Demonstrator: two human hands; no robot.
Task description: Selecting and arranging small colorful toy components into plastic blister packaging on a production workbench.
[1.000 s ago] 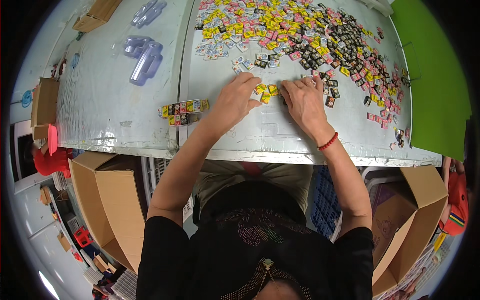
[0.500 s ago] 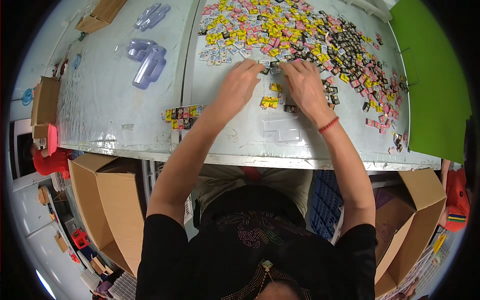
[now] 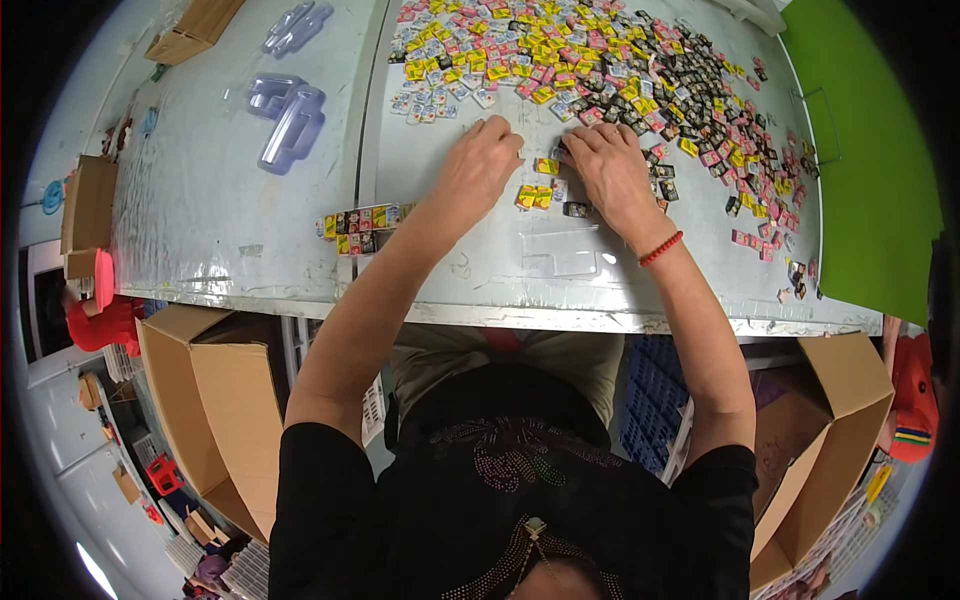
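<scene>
Small printed boxes in yellow, pink, black and white lie in a wide loose heap across the far half of the table. My left hand is just below the heap, fingers curled together; whatever is in them is hidden. To its right, my right hand has its fingertips closed on a small black box. Between and below the hands sit a single yellow box, a yellow pair, a white box and a black box. Nearer me lies a clear plastic tray.
Left of my left forearm, several boxes form a neat block. Clear plastic shells lie on the left table section, past a seam. Open cartons stand below the front edge on both sides. A green panel borders the right.
My hands have drawn slightly apart. The white and black boxes between my fingertips are gone from there, and a white box now shows beside the single yellow one.
</scene>
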